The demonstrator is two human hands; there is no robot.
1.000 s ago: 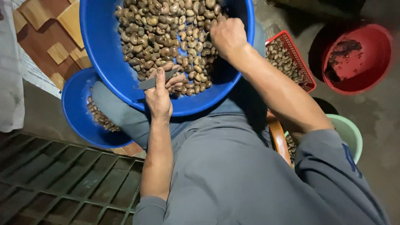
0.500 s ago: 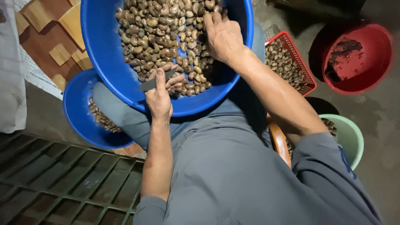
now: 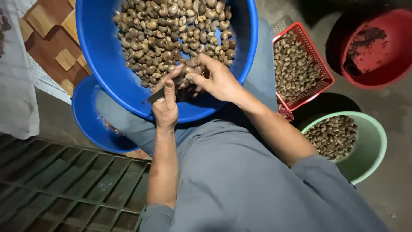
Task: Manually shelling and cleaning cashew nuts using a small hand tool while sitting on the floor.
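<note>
- Cashew nuts (image 3: pixel 171 30), brown and in their shells, heaped in large blue basin (image 3: pixel 107 68) across upper centre of frame, resting on lap in grey clothing.
- Left hand (image 3: pixel 165 107), at basin's lower rim, closed around small dark blade (image 3: pixel 156 95), forefinger laid straight along its back.
- Right hand (image 3: pixel 219 79), just right of it and low in the basin, thumb and fingers pinched together over the heap's near edge; single nut between them likely, but too small and shadowed to confirm.
- Both hands nearly touching, blade tip beside right fingertips.
- Smaller blue basin (image 3: pixel 86 116) at lower left, mostly hidden beneath the large one; contents barely visible.
- Red mesh basket (image 3: pixel 319 64) at upper right, holding paler nuts; pale green bucket (image 3: pixel 373 133) at centre right, holding dark pieces.
- Red tub (image 3: pixel 386 68) at far upper right, dark residue inside.
- Dark metal grating (image 3: pixel 64 184) across lower left.
- Judged by the piles: some output already sorted into side containers, yet main heap large, so bulk of work apparently remaining.
</note>
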